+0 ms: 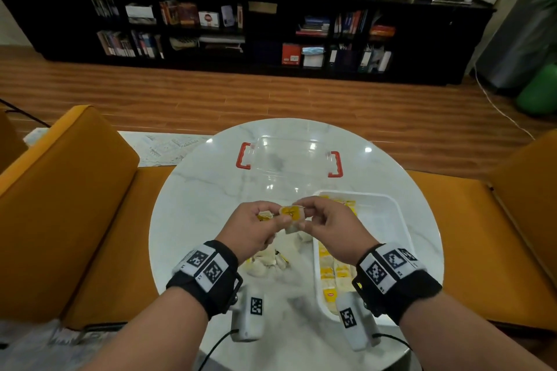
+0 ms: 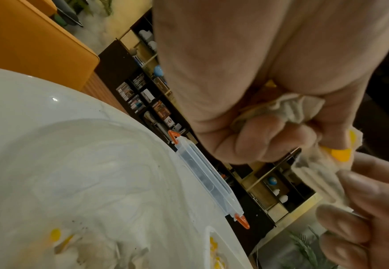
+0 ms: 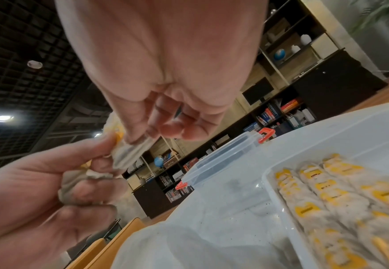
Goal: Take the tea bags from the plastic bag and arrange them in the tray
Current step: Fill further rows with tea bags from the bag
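On the bench [image 1: 193,190], the lid [image 1: 289,159] lies at the far side. The tray [image 1: 388,220] sits nearer on the right, with rows of tea bags [image 1: 331,274] inside it. Left of the tray, near the front edge, lies the plastic bag [image 1: 271,262]. Above it, both hands meet, the left hand [image 1: 256,226] beside the right hand [image 1: 328,226], with a tea bag [image 1: 291,214] between them. A bookshelf [image 1: 241,30] stands behind the bench.

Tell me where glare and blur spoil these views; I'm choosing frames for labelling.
Head view: ceiling lights glare on the marble table and clear lid; edges bow from the wide lens. Left wrist view: left hand and tea bags are soft, close up. Right wrist view: right hand is blurred; the tray rows are smeared.
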The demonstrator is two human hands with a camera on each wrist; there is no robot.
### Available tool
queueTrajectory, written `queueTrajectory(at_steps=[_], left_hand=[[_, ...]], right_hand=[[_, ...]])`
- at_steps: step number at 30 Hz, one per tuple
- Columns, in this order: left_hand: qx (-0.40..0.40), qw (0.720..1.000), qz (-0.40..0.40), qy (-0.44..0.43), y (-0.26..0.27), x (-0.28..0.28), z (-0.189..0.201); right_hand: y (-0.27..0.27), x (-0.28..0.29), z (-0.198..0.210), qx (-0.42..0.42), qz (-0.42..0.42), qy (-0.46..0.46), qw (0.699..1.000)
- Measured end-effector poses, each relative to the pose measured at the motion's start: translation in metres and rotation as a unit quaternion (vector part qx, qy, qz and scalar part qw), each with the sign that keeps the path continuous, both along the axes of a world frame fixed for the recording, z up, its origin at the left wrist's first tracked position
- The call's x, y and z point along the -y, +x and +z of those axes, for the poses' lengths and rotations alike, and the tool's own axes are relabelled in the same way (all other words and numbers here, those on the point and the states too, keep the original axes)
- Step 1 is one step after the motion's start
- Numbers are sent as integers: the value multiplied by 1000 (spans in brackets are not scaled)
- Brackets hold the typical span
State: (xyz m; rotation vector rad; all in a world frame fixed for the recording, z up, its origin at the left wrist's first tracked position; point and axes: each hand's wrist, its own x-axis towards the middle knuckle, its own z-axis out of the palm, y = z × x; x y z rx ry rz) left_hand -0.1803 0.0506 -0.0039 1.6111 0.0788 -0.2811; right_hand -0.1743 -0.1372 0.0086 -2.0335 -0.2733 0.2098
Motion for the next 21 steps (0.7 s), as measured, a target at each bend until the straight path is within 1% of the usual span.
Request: queueTrajectory(at_steps=[2,5,7,9,11,13,15,17,21], left_hand=[[3,1000,-7,26,-2,9,1],[14,998,-23,55,-5,25,0],[19,996,-29,83,-7,39,-1],[20,989,-45,139,-9,55,-5],[16,974,-73,214,-11,70,-14],[9,951,-107,291,-14,83,-26],[-3,930,-140,341,-19,95,-38],[-23,915,-160,369,-23,104,-46],[-46,901,-171,396,-28,112,-54]], right_hand=[[-3,9,2,-4,3,-5,1000],[-3,26,10,10,26,-40,999],[-1,42,11,23,36,-85,995],[0,63,7,21,44,-147,988],[-1,85,-1,-6,58,-205,977],[-4,105,-14,-39,80,-259,962],[-8,120,-28,-62,104,-303,945],[-12,133,-41,-78,122,-324,935],[-19,145,-62,-113,160,-348,917]])
